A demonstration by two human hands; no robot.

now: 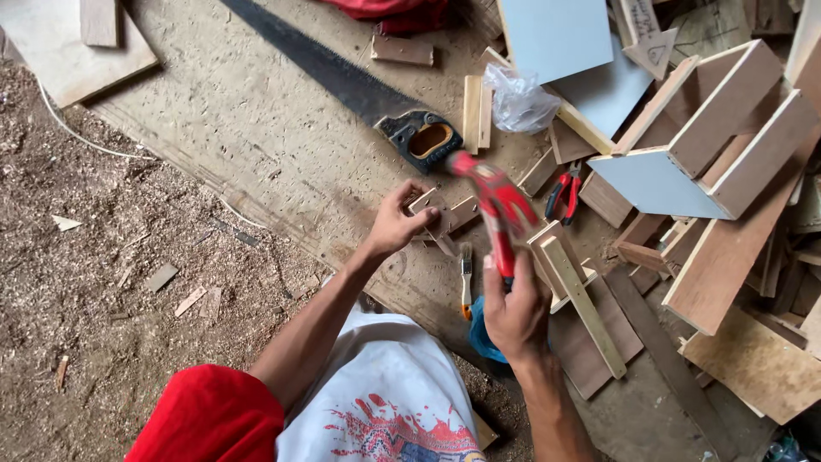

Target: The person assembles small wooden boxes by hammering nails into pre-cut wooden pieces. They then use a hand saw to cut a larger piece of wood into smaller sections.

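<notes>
While the head view looks straight down on a chipboard table (256, 128), the left hand (395, 224) pinches a small wood block (425, 203) flat against the board, fingers curled over its near edge, the grip clenched on it. The right hand (516, 315) is clenched round the red handle of a hammer (494, 210), whose long axis runs up and away from the wrist, tilted slightly left; its head is blurred and hangs just above and to the right of the block, near the handle of a handsaw (342, 81). So the block lies up and to the left of the right hand, and the left hand is the nearer one, touching it.

Around the block, room is tight. The saw's black grip sits just beyond it, short offcuts (476, 111) stand behind, and a small wooden frame with a long strip (581, 304) across it lies just to the right, under the hammer's handle. Red pliers (564, 190) rest further right, beside a blue-faced box (684, 162). A small brush (466, 278) lies between the two forearms. To the left, the board's edge drops to a sawdust floor (103, 282).
</notes>
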